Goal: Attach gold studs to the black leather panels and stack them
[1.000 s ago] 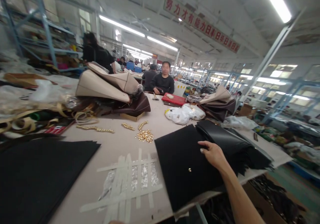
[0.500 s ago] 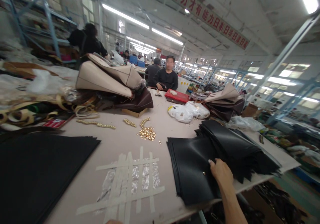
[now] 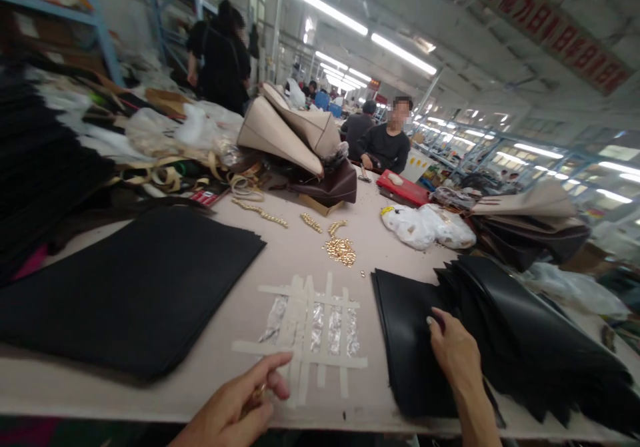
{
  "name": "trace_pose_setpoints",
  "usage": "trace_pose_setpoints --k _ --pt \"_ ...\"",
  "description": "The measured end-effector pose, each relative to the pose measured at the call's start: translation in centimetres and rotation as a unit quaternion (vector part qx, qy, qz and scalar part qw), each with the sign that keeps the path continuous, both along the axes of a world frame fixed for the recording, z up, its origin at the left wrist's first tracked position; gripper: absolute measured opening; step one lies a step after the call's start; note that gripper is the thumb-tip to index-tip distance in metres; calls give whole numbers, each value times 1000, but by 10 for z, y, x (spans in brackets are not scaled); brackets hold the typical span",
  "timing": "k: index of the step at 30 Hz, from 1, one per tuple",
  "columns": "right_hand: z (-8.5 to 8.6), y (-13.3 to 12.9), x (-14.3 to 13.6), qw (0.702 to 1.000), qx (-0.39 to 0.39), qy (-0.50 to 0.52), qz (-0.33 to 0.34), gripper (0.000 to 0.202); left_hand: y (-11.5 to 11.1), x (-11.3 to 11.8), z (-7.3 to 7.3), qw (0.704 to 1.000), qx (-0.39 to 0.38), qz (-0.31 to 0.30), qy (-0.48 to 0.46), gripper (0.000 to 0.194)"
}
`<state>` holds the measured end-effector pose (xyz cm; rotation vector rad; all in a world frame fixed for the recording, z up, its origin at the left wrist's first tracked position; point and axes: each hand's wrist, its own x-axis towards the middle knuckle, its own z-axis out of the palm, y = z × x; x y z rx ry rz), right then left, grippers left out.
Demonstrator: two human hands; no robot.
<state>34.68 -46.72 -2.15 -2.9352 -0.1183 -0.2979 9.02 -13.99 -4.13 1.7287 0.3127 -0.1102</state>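
Note:
My right hand (image 3: 455, 344) is at the right side of a stack of black leather sheets (image 3: 407, 347), fingers bent and closed at a sheet; the fingertips are partly hidden. My left hand (image 3: 250, 397) is over the table's front edge, index finger forward and the others curled round small gold pieces (image 3: 259, 391). Between the hands, strips of pale tape (image 3: 300, 347) hold crinkled clear plastic (image 3: 316, 327) to the table. Beyond it lies a heap of small gold metal pieces (image 3: 341, 252), with rows of gold pieces (image 3: 311, 222) behind.
A large black stack (image 3: 135, 287) lies left, folded black sheets (image 3: 530, 334) right. Farther back are beige and brown bags (image 3: 285, 127), a white plastic bag (image 3: 425, 226), a red case (image 3: 403, 187) and a hammer (image 3: 364, 174). A co-worker (image 3: 387, 142) sits across the table.
My view has swung left. My left hand has risen into view from the bottom edge. The right hand stays at the black stack; the gold piece seen beside it on the leather no longer shows.

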Motion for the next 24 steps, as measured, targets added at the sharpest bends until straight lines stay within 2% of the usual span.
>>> trace_pose_setpoints --k 2,5,8,12,17,21,24 --pt "3 36 -18 988 114 30 96 44 3 2 17 999 -50 8 -1 56" --pt "8 98 -59 920 288 130 230 46 11 8 27 995 -53 0 -81 66" --pt "18 152 -103 862 326 190 339 34 19 11 23 992 5 9 -127 70" --pt "29 199 -141 809 306 175 470 27 28 9 18 985 77 17 -151 75" --pt "28 227 -155 799 293 167 497 27 38 -7 11 974 156 1 -164 85" --pt "14 234 -159 782 321 189 499 19 43 -16 -18 966 170 8 -195 78" --pt "1 235 -158 828 316 189 423 13 49 -6 -34 974 92 -6 -205 73"
